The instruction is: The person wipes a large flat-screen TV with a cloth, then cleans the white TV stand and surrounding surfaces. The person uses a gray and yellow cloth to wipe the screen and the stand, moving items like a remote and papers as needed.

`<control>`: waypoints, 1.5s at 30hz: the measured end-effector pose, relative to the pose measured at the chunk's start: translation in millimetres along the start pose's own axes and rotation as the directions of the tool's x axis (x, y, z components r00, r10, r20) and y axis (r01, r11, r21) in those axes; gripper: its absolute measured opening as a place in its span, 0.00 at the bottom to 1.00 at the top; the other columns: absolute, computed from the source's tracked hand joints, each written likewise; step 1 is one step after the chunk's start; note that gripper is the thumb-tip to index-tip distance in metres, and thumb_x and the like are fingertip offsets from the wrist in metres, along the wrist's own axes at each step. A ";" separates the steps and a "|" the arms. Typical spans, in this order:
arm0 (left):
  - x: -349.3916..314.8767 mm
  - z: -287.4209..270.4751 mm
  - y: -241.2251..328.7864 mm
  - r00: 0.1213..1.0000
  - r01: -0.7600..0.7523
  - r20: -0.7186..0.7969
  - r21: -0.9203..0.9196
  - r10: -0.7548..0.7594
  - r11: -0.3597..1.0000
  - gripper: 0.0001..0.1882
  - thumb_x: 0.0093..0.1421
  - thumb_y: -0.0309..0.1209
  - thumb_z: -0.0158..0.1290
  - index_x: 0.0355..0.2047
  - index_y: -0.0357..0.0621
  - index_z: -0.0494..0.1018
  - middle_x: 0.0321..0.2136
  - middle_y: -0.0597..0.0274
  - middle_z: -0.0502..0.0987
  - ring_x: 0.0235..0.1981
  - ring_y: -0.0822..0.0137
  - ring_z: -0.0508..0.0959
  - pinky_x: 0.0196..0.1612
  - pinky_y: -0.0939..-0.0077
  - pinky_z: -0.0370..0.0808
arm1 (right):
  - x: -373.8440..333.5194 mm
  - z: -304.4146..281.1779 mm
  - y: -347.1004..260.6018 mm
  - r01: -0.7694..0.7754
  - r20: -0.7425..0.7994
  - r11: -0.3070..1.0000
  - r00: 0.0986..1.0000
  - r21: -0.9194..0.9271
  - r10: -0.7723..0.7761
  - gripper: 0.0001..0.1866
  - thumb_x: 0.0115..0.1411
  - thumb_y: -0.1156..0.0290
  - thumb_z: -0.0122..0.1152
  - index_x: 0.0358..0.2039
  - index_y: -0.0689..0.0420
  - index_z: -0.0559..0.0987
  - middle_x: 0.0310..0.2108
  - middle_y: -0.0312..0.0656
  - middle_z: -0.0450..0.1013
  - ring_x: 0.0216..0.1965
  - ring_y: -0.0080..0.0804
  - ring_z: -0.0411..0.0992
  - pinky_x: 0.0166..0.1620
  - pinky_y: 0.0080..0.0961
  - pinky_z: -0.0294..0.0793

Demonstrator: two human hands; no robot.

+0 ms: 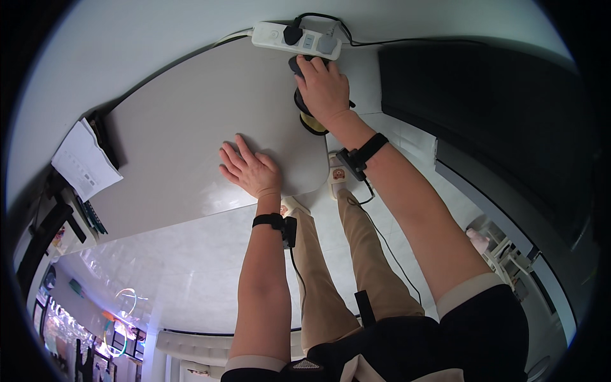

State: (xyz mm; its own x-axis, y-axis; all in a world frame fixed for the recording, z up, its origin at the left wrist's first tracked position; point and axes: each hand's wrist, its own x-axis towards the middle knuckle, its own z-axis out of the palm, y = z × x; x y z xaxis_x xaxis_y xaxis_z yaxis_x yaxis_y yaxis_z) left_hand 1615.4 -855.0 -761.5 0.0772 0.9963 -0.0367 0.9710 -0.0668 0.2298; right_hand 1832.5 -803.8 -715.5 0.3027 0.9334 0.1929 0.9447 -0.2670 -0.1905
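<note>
My left hand (pixel 250 169) lies on the grey tabletop (pixel 184 121) near its front edge, fingers stretched and spread, with nothing in it. At the far right of the table, my right hand (pixel 324 89) reaches over a black object with a yellowish part (pixel 312 123). Its fingers bend down onto the object's dark far end, just in front of the power strip. The hand covers most of the object, so I cannot make out its kind. Both wrists wear black straps with small boxes and cables.
A white power strip (pixel 296 41) with a black plug (pixel 293 34) and cables lies along the wall. White papers (pixel 86 159) rest at the table's left end. A large black panel (pixel 477 108) stands to the right. Below are my slippered feet on a pale tiled floor (pixel 191 267).
</note>
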 end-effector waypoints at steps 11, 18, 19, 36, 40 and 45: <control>0.4 -1.1 0.9 1.000 0.002 0.025 -0.006 -0.002 1.000 0.35 0.63 0.35 0.43 0.72 0.50 0.57 0.72 0.47 0.52 0.75 0.47 0.46 0.73 0.41 0.39 | 15.2 -16.9 66.5 -0.706 0.626 0.141 0.688 0.694 0.367 0.42 0.57 0.57 0.71 0.68 0.60 0.65 0.41 0.49 0.77 0.40 0.31 0.78 0.40 0.24 0.77; 1.3 -2.9 3.7 0.999 0.008 0.031 -0.014 -0.008 1.000 0.35 0.63 0.35 0.43 0.72 0.49 0.57 0.72 0.47 0.52 0.75 0.47 0.45 0.74 0.41 0.37 | 5.4 -16.7 24.0 -0.652 0.615 0.531 0.738 0.542 0.277 0.40 0.57 0.51 0.68 0.67 0.53 0.67 0.45 0.47 0.77 0.47 0.45 0.77 0.50 0.36 0.75; 1.7 -3.4 3.9 0.999 0.013 0.035 -0.016 -0.013 1.000 0.35 0.63 0.35 0.43 0.72 0.49 0.57 0.72 0.47 0.52 0.75 0.47 0.45 0.74 0.41 0.37 | 1.8 -17.8 18.7 -0.645 0.631 0.591 0.725 0.484 0.276 0.40 0.58 0.52 0.68 0.67 0.52 0.67 0.45 0.46 0.77 0.46 0.44 0.77 0.50 0.35 0.75; 2.9 -3.4 0.7 1.000 -0.004 0.013 -0.003 0.004 1.000 0.35 0.62 0.34 0.44 0.72 0.49 0.57 0.72 0.46 0.53 0.75 0.47 0.47 0.73 0.41 0.39 | 0.6 -30.3 3.8 -0.736 0.730 0.309 0.665 0.602 0.160 0.33 0.63 0.57 0.67 0.64 0.59 0.71 0.46 0.42 0.77 0.44 0.26 0.76 0.48 0.24 0.75; 1.7 -2.8 -1.8 1.000 0.000 0.028 -0.009 0.000 1.000 0.36 0.62 0.35 0.44 0.72 0.50 0.57 0.72 0.47 0.52 0.75 0.46 0.47 0.73 0.41 0.39 | 11.0 -19.2 8.1 -0.778 0.759 0.098 0.628 0.621 0.173 0.36 0.65 0.58 0.66 0.68 0.59 0.67 0.54 0.42 0.74 0.48 0.23 0.74 0.50 0.21 0.75; 0.7 -2.0 -1.4 1.000 -0.014 -0.002 -0.016 0.014 1.000 0.36 0.62 0.34 0.44 0.72 0.51 0.56 0.72 0.48 0.52 0.75 0.46 0.47 0.73 0.41 0.39 | 10.3 -20.1 8.4 -0.767 0.749 0.048 0.636 0.640 0.186 0.38 0.64 0.58 0.67 0.69 0.59 0.65 0.57 0.42 0.73 0.53 0.26 0.73 0.56 0.22 0.71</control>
State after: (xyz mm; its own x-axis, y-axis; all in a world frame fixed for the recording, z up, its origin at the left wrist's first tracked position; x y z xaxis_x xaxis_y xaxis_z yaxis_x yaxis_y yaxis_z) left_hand 1613.7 -854.1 -759.9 0.0902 0.9954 -0.0314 0.9660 -0.0797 0.2460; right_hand 1846.0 -801.2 -695.7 0.2736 0.7236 -0.6337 -0.2678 -0.5755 -0.7727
